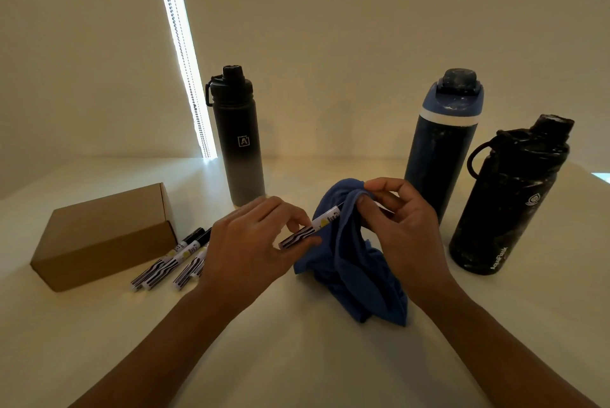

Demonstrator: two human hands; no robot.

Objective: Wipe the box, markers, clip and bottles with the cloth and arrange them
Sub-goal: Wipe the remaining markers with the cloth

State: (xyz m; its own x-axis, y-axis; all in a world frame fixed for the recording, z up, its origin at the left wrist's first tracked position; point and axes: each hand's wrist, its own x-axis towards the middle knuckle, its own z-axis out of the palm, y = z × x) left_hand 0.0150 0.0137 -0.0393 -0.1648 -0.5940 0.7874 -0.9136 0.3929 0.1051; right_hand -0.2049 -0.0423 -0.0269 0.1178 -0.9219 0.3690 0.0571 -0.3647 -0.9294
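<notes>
1. Your left grip (251, 242) pinches a marker (308, 232) above the table (297, 361)
2. Your right grip (404, 226) pinches the blue cloth (356, 272) around its far end
3. A hard tug could pull the marker from that light pinch and send it rolling

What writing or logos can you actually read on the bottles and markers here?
"A" in a square: black-to-grey bottle.
"AquaFlask": marbled black bottle; its round emblem is unreadable.
Print too small to read: held marker, half in the cloth, and markers by the box.
None visible: blue-lidded bottle.
</notes>
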